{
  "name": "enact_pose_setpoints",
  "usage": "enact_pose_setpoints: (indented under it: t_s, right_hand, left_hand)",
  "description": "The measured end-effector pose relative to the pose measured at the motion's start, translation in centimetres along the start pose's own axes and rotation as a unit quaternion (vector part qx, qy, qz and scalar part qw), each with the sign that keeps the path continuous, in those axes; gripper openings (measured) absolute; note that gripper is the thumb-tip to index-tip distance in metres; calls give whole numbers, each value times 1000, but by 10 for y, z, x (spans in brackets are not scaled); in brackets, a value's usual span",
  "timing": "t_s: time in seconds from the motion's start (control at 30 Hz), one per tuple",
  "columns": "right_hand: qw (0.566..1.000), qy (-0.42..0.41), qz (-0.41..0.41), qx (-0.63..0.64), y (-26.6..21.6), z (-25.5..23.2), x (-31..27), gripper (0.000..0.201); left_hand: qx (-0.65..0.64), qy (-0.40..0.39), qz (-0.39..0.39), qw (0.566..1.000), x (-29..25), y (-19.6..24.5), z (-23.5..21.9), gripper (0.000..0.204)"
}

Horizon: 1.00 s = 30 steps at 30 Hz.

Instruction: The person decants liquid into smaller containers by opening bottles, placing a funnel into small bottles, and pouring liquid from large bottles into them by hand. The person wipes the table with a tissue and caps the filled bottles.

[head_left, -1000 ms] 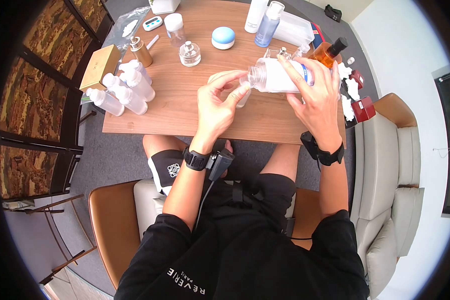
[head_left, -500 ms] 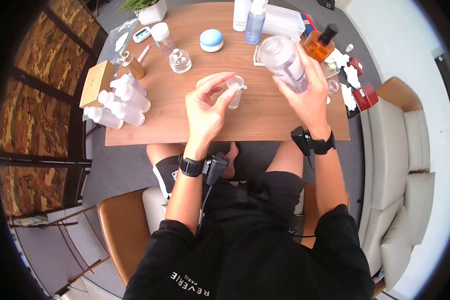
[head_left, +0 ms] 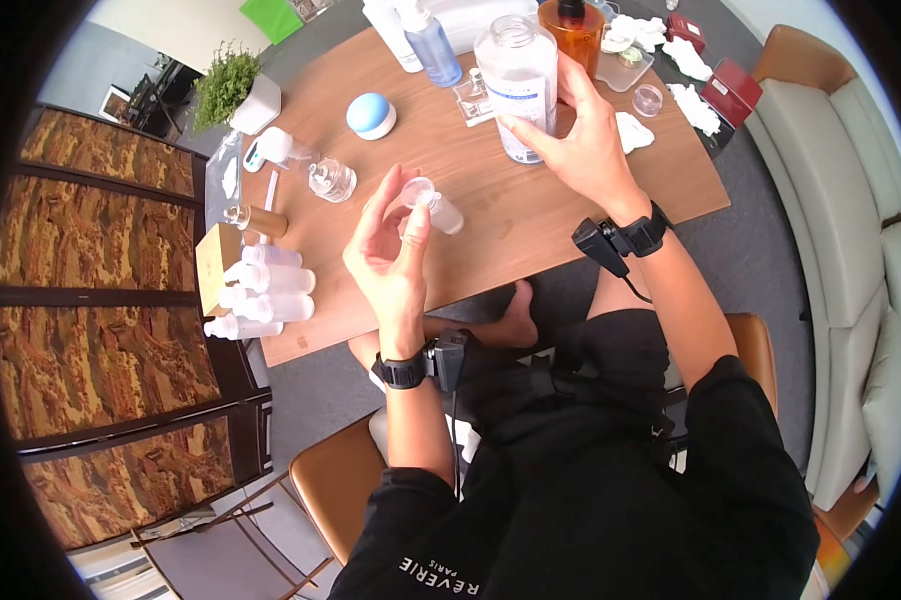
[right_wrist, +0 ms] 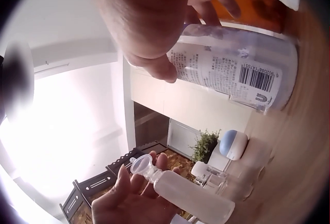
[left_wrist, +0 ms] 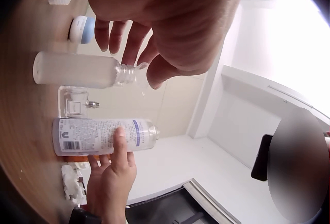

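My left hand [head_left: 393, 265] has its thumb and fingers around a small clear funnel [head_left: 419, 190], the thumb right at its rim. That funnel [right_wrist: 142, 164] sits in the neck of a slim frosted bottle [left_wrist: 75, 70], which stands upright on the table. To the right, my right hand [head_left: 586, 150] grips a large clear bottle [head_left: 519, 95] around its side, thumb on the near face. This uncapped bottle [left_wrist: 103, 137] is upright with its base at the tabletop, and it carries a printed label with a barcode.
Several frosted bottles [head_left: 276, 295] stand at the left by a cardboard box [head_left: 214, 270]. A glass bottle [head_left: 333, 180], a blue-and-white round container [head_left: 371, 117] and a square perfume bottle [head_left: 474, 98] are beyond my hands. An amber pump bottle [head_left: 574, 40] stands behind the large bottle, near crumpled tissues [head_left: 636, 130].
The large bottle went from tilted over the funnel to upright, moving right and away with my right hand. My left hand stays at the funnel with its fingers spread wider. The head view has turned left.
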State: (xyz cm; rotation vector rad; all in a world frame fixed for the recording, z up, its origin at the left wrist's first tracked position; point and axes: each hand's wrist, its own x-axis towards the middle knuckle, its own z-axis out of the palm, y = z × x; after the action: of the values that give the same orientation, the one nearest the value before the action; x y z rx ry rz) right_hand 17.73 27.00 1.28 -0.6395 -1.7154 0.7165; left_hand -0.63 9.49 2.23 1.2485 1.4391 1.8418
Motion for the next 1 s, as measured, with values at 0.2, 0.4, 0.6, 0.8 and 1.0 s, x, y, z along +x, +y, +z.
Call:
enact_pose_setpoints:
  t_s: [0.2, 0.4, 0.6, 0.8, 1.0]
  right_hand:
    - [996, 13, -30, -81, -15, -16, -16, 101]
    - [992, 109, -6, -60, -17, -27, -59, 17]
    - [994, 63, 84, -4, -14, -23, -67, 26]
    - [999, -2, 53, -14, -14, -26, -65, 25]
    - [999, 9, 28, -16, -11, -24, -67, 27]
  left_hand:
    - [18, -6, 30, 999, 4, -5, -12, 55]
    - [104, -40, 42, 993, 5, 4, -20, 57]
    - [94, -31, 7, 995, 6, 8, -15, 58]
    - [133, -48, 38, 989, 12, 5, -20, 56]
    - [137, -47, 51, 988, 13, 6, -16, 52]
